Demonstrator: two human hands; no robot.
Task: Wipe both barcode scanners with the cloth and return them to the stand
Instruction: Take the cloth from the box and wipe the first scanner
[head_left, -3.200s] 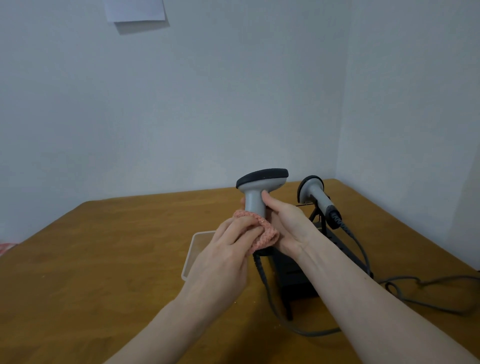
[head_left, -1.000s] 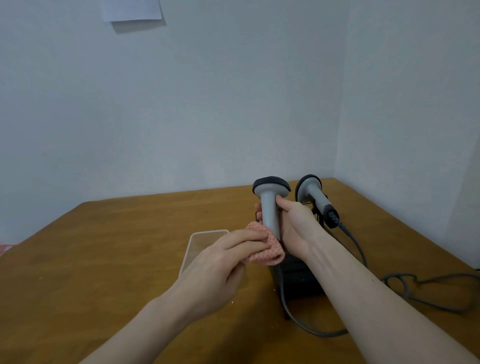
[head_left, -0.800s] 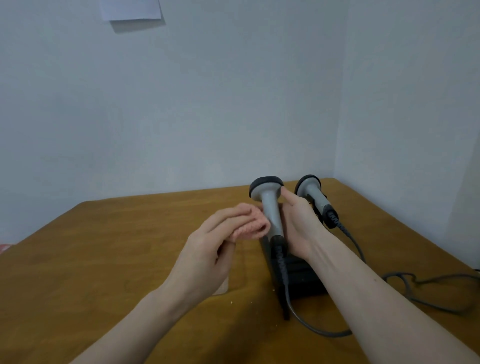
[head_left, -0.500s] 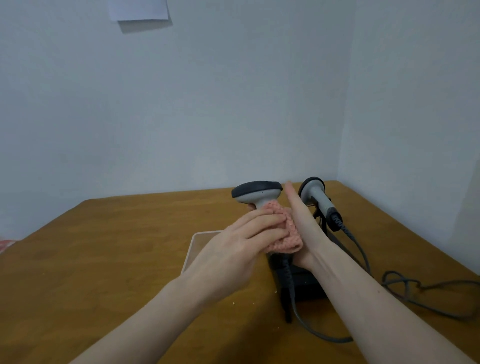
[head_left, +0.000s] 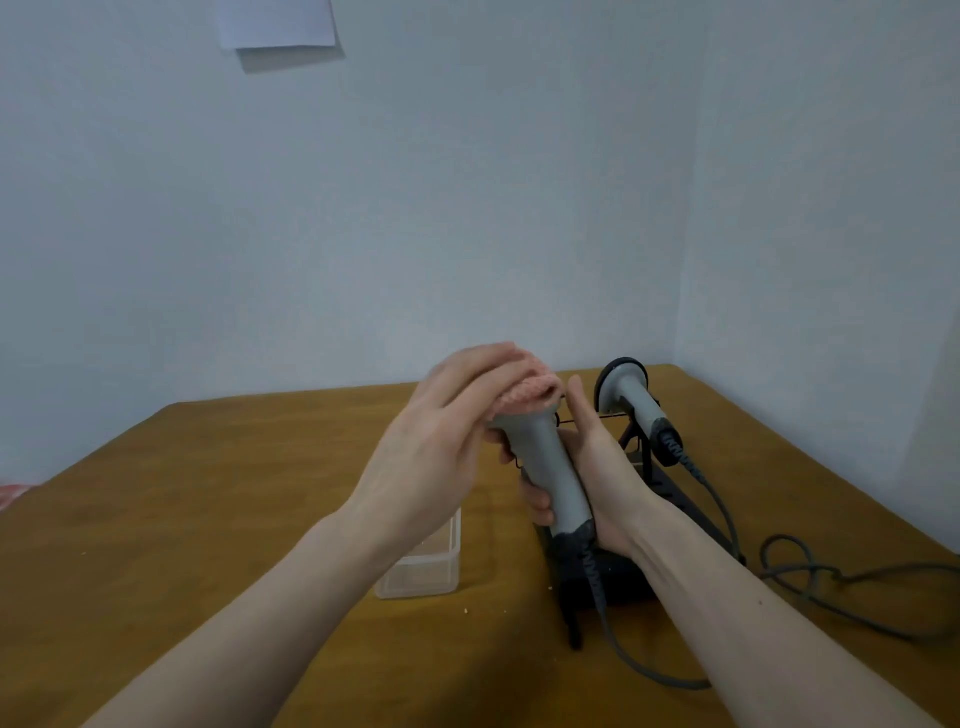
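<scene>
The right hand (head_left: 592, 467) grips the grey handle of one barcode scanner (head_left: 545, 462), held upright above the table (head_left: 208, 519). The left hand (head_left: 441, 447) presses the pink cloth (head_left: 524, 392) over that scanner's head — fingers curled round the cloth. Just right, the second scanner (head_left: 631, 397) rests on the black stand (head_left: 670, 488), its cable (head_left: 831, 577) trailing right. A clear plastic container (head_left: 426, 569) sits below the left wrist.

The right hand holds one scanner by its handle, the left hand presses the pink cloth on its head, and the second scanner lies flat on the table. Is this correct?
Not quite. In the head view the second scanner rests on the stand, not flat on the table. The rest holds: right hand grips the scanner, left hand presses the cloth on its head.
</scene>
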